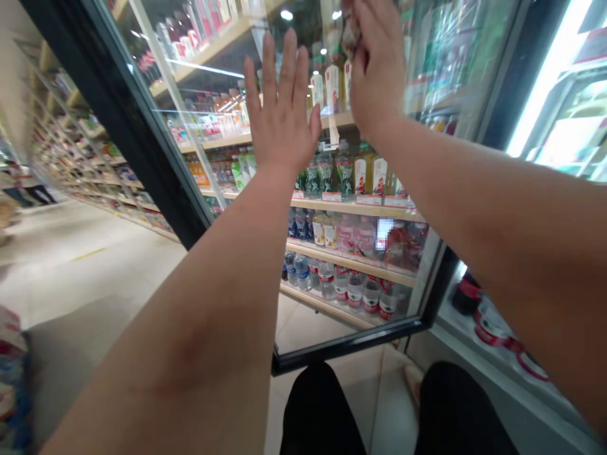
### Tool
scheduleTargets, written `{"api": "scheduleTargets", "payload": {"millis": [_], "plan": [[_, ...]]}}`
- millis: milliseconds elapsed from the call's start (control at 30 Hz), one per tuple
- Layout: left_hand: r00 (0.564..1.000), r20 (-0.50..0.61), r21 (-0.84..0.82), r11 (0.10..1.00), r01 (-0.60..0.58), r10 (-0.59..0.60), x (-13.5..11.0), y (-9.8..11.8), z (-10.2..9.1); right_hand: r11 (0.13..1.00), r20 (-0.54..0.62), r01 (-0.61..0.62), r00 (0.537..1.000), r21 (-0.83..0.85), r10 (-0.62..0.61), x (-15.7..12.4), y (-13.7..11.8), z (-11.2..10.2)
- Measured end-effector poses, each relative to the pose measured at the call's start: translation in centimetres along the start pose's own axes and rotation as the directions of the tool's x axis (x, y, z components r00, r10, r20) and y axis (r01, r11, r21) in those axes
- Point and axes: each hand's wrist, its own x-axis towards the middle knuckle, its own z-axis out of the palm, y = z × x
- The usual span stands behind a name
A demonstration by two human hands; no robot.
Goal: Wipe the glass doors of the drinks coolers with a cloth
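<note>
My left hand lies flat against the glass of a black-framed cooler door, with fingers spread and pointing up. To its right, my right hand is closed near the top of the same glass. A small crumpled greyish wad, which looks like a cloth, shows at its fingers; most of it is hidden and its kind is hard to make out. The door stands swung out from the cooler. Through or in its glass appear shelves of drink bottles.
At right is the lit cooler interior, with red-labelled bottles on its low shelf. Long store shelves run along the left beside a tiled floor. Packaged goods stand at lower left. My knees are below the door.
</note>
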Motion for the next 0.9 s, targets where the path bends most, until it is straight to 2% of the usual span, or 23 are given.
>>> {"api": "scheduleTargets", "payload": {"millis": [100,167,233,300,367,400,467,533,567,600,733,767,833,900], "plan": [[1.0,0.001,-0.009,1.0,-0.007,0.007,0.0,-0.1,0.0,0.999,-0.061,-0.044,0.997,-0.02,0.043,-4.7,-1.0,-0.6],[1.0,0.001,0.002,1.0,0.006,-0.006,0.1,-0.2,0.1,0.999,-0.058,-0.029,0.998,-0.034,0.027,-5.9,-1.2,-0.9],[1.0,-0.006,0.012,1.0,0.016,-0.016,0.1,-0.4,0.3,0.995,-0.034,-0.071,0.997,-0.069,0.069,-4.5,-0.8,-1.0],[1.0,-0.004,0.031,0.999,0.025,-0.025,0.2,-0.5,0.5,0.984,-0.001,-0.153,0.988,-0.087,0.153,-1.6,-0.5,-1.1],[0.999,-0.002,0.06,0.998,0.033,-0.033,0.2,-0.7,0.8,0.983,0.038,-0.174,0.984,-0.056,0.176,0.9,-0.8,-1.3],[0.999,-0.004,0.073,0.997,0.034,-0.034,0.3,-0.7,0.9,0.99,0.059,-0.139,0.988,-0.028,0.141,1.6,-1.3,-1.4],[1.0,-0.009,0.099,0.995,0.027,-0.026,0.3,-0.8,1.0,1.0,0.097,0.007,0.995,0.022,-0.009,1.8,-2.4,-1.5],[1.0,-0.017,0.136,0.991,0.016,-0.014,0.2,-0.7,1.1,0.987,0.115,0.154,0.981,0.055,-0.16,1.2,-3.1,-1.6],[1.0,-0.021,0.161,0.987,0.012,-0.008,0.2,-0.7,1.1,0.98,0.112,0.19,0.974,0.063,-0.196,1.1,-3.2,-1.6],[1.0,-0.029,0.189,0.982,0.006,-0.001,0.0,-0.6,1.1,0.98,0.098,0.19,0.976,0.066,-0.196,1.1,-3.1,-1.6],[0.995,-0.072,0.338,0.941,-0.036,0.064,-0.5,-0.7,1.2,0.998,-0.053,-0.036,0.998,0.048,0.039,1.8,-2.1,-1.6],[0.994,-0.078,0.378,0.925,-0.045,0.081,-0.6,-0.7,1.2,0.997,-0.073,-0.044,0.996,0.057,0.048,1.7,-2.1,-1.6],[0.991,-0.082,0.439,0.896,-0.059,0.105,-0.7,-0.9,1.4,0.992,-0.055,0.077,0.996,0.095,-0.072,1.1,-2.6,-1.4],[0.99,-0.083,0.471,0.88,-0.063,0.116,-0.7,-1.0,1.4,0.961,-0.006,0.235,0.972,0.143,-0.236,0.5,-3.2,-1.2]]}}
